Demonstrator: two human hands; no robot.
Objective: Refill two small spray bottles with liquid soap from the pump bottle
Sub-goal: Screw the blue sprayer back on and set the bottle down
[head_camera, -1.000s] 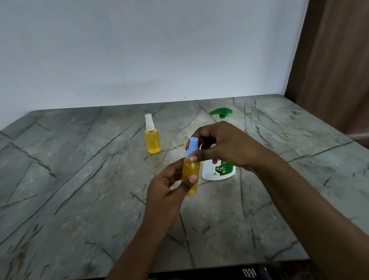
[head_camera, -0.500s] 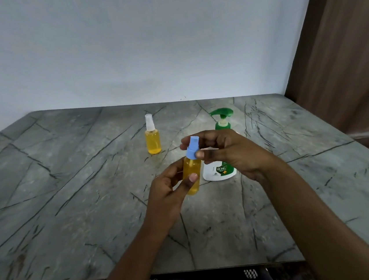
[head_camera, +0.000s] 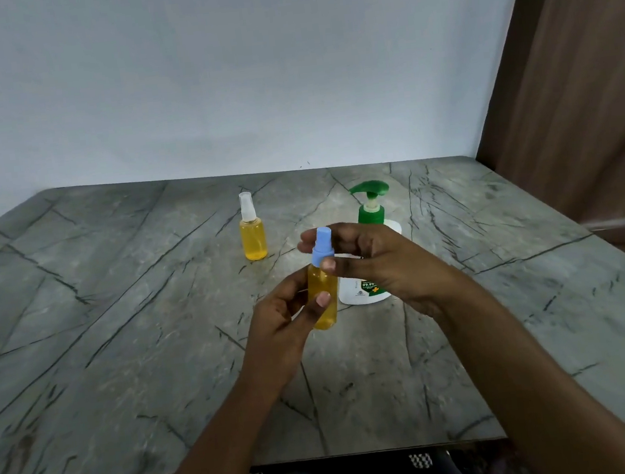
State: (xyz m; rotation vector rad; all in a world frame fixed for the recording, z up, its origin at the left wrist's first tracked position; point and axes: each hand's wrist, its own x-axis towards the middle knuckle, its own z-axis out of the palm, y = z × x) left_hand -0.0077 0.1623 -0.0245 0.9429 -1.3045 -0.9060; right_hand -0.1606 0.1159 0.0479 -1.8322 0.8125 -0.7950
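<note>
over the table [head_camera: 119,336], left hand [head_camera: 282,326] gripping bottle [head_camera: 324,301], right hand [head_camera: 380,264] pinching cap [head_camera: 322,249]: twist snug, holding bottle upright.

This looks like a plain room in a home rather than a lab or shop, though nothing settles it. A bare white wall [head_camera: 245,69] stands behind a desk [head_camera: 119,336] with a grey, dark-veined stone-look top, and a brown curtain or panel [head_camera: 578,89] closes the right side. The things in view are household ones: a green-topped pump bottle [head_camera: 372,214] of hand wash, a white-capped spray bottle [head_camera: 253,239] and a blue-capped spray bottle [head_camera: 324,301].
</note>
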